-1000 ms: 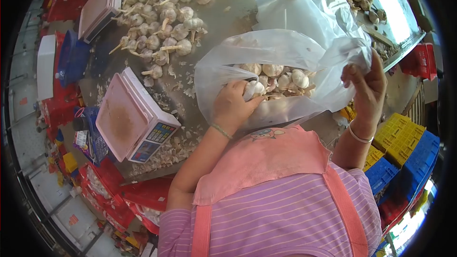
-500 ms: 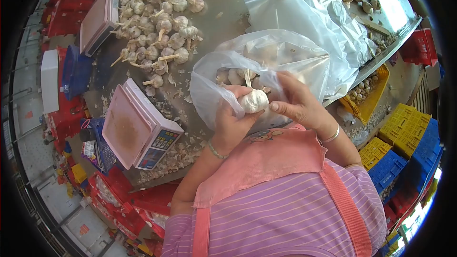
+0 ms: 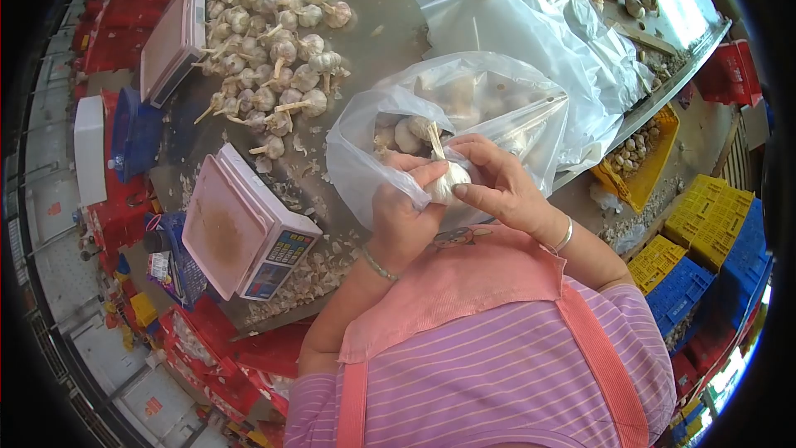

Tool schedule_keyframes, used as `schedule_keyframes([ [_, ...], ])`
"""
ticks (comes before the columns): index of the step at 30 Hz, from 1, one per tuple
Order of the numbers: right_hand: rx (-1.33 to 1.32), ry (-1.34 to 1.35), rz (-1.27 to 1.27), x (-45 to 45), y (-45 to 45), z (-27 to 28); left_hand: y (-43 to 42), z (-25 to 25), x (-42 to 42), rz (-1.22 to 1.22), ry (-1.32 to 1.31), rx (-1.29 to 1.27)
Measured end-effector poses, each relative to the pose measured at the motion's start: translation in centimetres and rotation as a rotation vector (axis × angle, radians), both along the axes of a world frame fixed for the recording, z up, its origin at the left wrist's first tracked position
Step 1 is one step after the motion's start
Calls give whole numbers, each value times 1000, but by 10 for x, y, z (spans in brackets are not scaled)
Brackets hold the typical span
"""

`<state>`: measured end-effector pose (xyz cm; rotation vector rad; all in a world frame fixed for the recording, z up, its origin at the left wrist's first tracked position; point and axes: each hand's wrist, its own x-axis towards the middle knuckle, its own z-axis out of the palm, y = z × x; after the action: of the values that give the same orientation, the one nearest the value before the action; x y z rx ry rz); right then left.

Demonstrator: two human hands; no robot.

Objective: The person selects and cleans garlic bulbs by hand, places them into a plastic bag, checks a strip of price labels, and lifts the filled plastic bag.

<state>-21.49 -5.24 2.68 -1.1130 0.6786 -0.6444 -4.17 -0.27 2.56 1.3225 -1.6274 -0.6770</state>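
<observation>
A white garlic bulb point(image 3: 446, 186), its stem pointing up and away from me, is held between both hands at the mouth of a clear plastic bag point(image 3: 365, 129). My left hand point(image 3: 406, 206) is closed around the bulb's left side, with a fold of the bag over part of it. On the right side, the fingers of my right hand point(image 3: 502, 181) press against the same bulb, thumb in front. Inside the bag lie several more garlic bulbs point(image 3: 408, 134), seen partly through the plastic.
A heap of garlic bulbs point(image 3: 278, 54) covers the table's far left. A digital scale point(image 3: 224, 228) stands at near left, a second scale point(image 3: 172, 46) behind it. White plastic sheeting point(image 3: 522, 33) lies beyond the bag. Yellow crates point(image 3: 709, 224) are at right.
My right hand has moved left and closed onto the garlic bulb. The bulb now shows less between the fingers, and its stem is slightly tilted.
</observation>
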Motion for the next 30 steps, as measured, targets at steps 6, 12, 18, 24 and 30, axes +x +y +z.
schedule_keyframes([
  [6, -109, 96, -35, 6, 0, -18, -2, -5, 5, -3, -53, 68],
  [12, 119, 86, -392, -35, -25, -3, 12, 24, 62, 371, 414, 473],
  [18, -230, -31, -789, -96, -52, 35, 46, 70, 123, 448, 738, 365],
  [24, -268, -232, -744, -111, -48, 53, 52, 105, 118, 260, 946, 144],
  [30, -585, -468, -584, -103, -65, 124, 32, 178, 96, 1, 787, -191],
])
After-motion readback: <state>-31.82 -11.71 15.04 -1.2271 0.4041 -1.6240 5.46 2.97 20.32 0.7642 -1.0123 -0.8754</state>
